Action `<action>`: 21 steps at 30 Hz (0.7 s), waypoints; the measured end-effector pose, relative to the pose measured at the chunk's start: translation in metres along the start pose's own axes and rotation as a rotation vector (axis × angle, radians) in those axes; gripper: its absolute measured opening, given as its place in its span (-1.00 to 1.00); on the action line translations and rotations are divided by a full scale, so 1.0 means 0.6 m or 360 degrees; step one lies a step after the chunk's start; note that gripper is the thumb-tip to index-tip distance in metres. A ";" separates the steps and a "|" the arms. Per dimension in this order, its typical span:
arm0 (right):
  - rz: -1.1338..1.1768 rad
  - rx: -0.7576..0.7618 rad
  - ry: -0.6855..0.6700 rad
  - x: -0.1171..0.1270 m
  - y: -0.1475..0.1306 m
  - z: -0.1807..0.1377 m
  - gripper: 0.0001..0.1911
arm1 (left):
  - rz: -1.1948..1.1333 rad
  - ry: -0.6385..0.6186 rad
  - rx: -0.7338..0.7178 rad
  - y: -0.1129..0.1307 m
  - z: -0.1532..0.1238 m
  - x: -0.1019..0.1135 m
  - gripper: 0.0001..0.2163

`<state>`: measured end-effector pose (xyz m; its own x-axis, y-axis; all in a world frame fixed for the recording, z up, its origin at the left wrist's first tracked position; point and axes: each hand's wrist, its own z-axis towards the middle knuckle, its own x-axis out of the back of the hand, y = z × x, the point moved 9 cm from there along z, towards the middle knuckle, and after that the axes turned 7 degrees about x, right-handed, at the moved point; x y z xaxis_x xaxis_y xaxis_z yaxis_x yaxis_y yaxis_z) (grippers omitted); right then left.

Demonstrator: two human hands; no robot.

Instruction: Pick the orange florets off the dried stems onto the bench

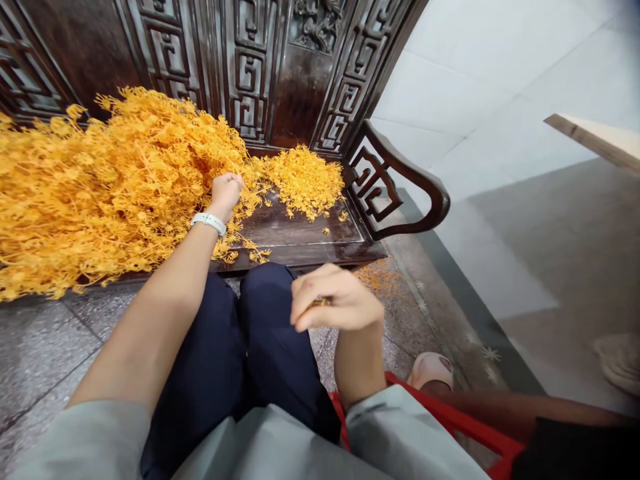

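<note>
A large heap of yellow-orange plastic flower sprigs spreads over the left and middle of a dark carved wooden bench. My left hand, with a white watch band at the wrist, is closed at the right edge of this heap; its fingers hide whatever it grips. Just beyond it lies a smaller pile of loose yellow-orange flower heads. Over my right knee, my right hand has its fingers curled in. A small orange-yellow piece shows between its thumb and fingers, too little of it visible to tell its shape.
The bench's curved armrest rises at the right end. Orange bits are scattered on the floor beside it. At lower right are a red plastic stool and another person's slippered foot. A wooden board edge juts in at right.
</note>
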<state>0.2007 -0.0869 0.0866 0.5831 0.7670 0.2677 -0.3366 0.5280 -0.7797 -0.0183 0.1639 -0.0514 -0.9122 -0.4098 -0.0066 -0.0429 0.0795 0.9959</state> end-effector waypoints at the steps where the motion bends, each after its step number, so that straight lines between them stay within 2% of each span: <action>1: 0.0098 -0.0013 0.0130 0.031 0.010 0.001 -0.90 | 0.0018 -0.0019 0.0003 0.001 -0.004 0.000 -0.78; 4: 0.0269 -0.0131 0.0926 0.130 0.057 -0.010 -0.75 | 0.0139 -0.0111 0.0005 0.006 -0.018 -0.006 -0.82; 5: 0.0290 -0.0189 0.1165 0.149 0.072 -0.018 -0.70 | 0.0216 -0.0142 0.0005 0.007 -0.023 -0.007 -0.82; 7: 0.0300 -0.0262 0.1430 0.162 0.094 -0.025 -0.64 | 0.0465 -0.0188 -0.0039 0.015 -0.034 -0.010 -0.81; 11: 0.0275 -0.0323 0.1623 0.162 0.123 -0.036 -0.61 | 0.0994 -0.0153 -0.0300 0.055 -0.060 -0.018 -0.89; 13: 0.0242 -0.0360 0.1704 0.164 0.139 -0.048 -0.60 | 0.1052 -0.0204 -0.0394 0.077 -0.079 -0.032 -0.82; 15: 0.0237 -0.0408 0.1750 0.167 0.154 -0.058 -0.57 | 0.1044 -0.0339 -0.0464 0.094 -0.101 -0.055 -0.75; 17: 0.0258 -0.0467 0.1728 0.166 0.165 -0.063 -0.54 | 0.1033 -0.0450 -0.0537 0.108 -0.124 -0.077 -0.71; 21: 0.0274 -0.0554 0.1543 0.162 0.167 -0.054 -0.56 | 0.1037 -0.0622 -0.0603 0.116 -0.154 -0.105 -0.69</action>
<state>0.2476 0.0285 0.0163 0.9427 0.1190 -0.3117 -0.3296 0.1869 -0.9254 0.0740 0.1113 0.0267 -0.7855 -0.0390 0.6176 0.6158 -0.1478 0.7739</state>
